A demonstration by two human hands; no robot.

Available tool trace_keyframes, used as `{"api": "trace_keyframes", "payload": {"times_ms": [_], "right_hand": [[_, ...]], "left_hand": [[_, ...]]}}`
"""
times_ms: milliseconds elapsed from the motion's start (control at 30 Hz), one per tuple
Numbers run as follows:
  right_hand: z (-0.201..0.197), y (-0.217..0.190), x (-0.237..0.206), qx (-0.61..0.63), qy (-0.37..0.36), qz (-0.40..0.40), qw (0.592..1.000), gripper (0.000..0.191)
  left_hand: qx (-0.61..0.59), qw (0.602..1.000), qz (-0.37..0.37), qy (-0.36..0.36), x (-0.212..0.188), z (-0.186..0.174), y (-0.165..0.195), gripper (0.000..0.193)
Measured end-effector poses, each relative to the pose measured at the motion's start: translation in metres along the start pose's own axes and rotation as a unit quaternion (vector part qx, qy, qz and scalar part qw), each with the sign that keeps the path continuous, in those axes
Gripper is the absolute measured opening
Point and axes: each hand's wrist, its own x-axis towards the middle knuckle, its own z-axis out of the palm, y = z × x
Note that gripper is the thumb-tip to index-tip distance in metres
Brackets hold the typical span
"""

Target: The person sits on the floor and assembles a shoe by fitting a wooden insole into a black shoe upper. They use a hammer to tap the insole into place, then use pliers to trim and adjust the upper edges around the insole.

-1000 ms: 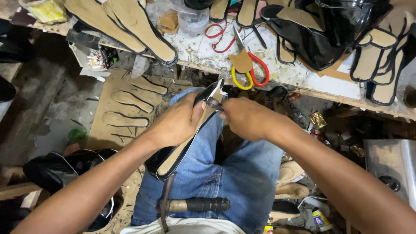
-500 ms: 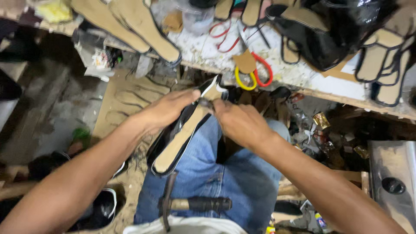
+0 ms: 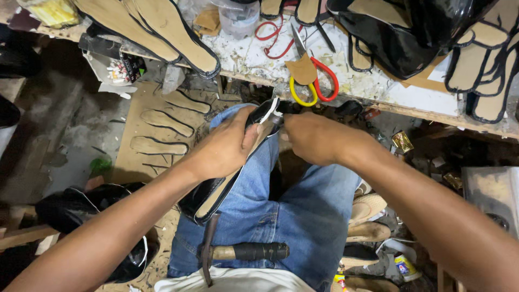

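Against the frame half a second back: both hands sit lower and nearer the middle of view, the shoe sole's tip has dropped away from the bench edge, and the hammer on the lap shows more of its handle. The hold on the sole looks unchanged.

Far left, 9 o'clock: a cut-out board [image 3: 162, 121] with sole-shaped outlines lies on the floor. At 7 o'clock, a dark glossy bag [image 3: 75, 211] by the left forearm.

Left hand [image 3: 224, 146], just left of centre: fingers wrapped over the upper part of the shoe sole [image 3: 216, 192], thumb pressed on its tan face. The sole is long, tan with a black glossy rim, slanting from 7 o'clock at the thigh up to 1 o'clock at the fingertips. Most of it lies below and behind the left grip, resting on the jeans [image 3: 292, 211].

Right hand [image 3: 316, 138], right of centre: fingers pressed together at the sole's tip, pinching something small; what it is, cannot tell. The tip lies between the two hands, at 9 o'clock of the right hand.

At 6 o'clock, a hammer [image 3: 243, 252] lies across the lap, handle wrapped black.

At 12 o'clock on the workbench [image 3: 389, 89]: scissors [image 3: 316, 81] with yellow and red handles. At 1 to 2 o'clock, stacked black-rimmed soles [image 3: 481, 65].
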Motion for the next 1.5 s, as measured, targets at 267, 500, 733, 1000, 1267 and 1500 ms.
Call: {"api": "trace_keyframes", "payload": {"times_ms": [267, 500, 733, 1000, 1267, 1500], "right_hand": [[0.009, -0.025, -0.007, 0.125, 0.09, -0.035, 0.987, 0.033], [0.036, -0.018, -0.005, -0.045, 0.182, -0.059, 0.98, 0.022], [-0.01, -0.003, -0.058, -0.184, 0.319, -0.066, 0.927, 0.019], [0.006, 0.026, -0.127, -0.321, 0.324, 0.09, 0.885, 0.018], [0.064, 0.057, -0.154, -0.161, 0.278, 0.142, 0.936, 0.036], [0.057, 0.071, -0.157, 0.015, 0.135, 0.21, 0.968, 0.024]], "left_hand": [[-0.271, 0.961, 0.004, -0.055, 0.011, -0.005, -0.031, 0.047], [-0.39, 0.901, -0.147, -0.118, 0.021, -0.019, -0.028, 0.045], [-0.2, 0.975, 0.093, 0.025, 0.032, -0.017, 0.024, 0.049], [-0.213, 0.928, 0.288, 0.102, 0.063, 0.097, 0.071, 0.049], [-0.166, 0.938, 0.29, 0.097, 0.041, 0.163, 0.061, 0.052], [-0.098, 0.965, 0.232, 0.073, 0.029, 0.17, 0.076, 0.057]]}}
